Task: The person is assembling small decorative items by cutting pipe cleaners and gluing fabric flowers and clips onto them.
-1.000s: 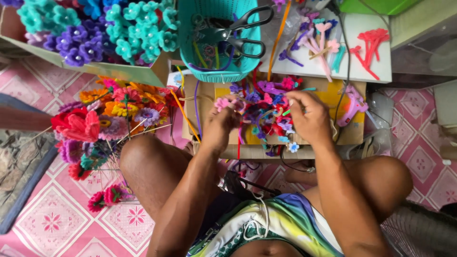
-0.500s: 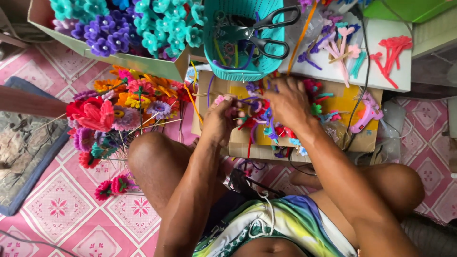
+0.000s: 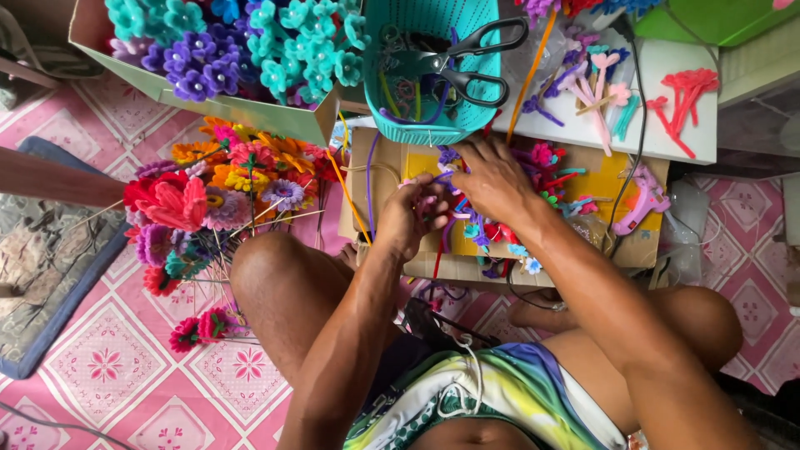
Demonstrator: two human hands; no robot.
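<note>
Both hands have shifted leftward: left hand [image 3: 414, 218] pinches a small pink flower piece [image 3: 427, 202]; right hand [image 3: 497, 179], fingers curled, rests on the colourful craft pile [image 3: 542, 200].

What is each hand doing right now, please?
Left hand: closed on a small pink flower piece.
Right hand: fingers spread, palm down on the pile of craft pieces; any grip cannot be told.
</note>
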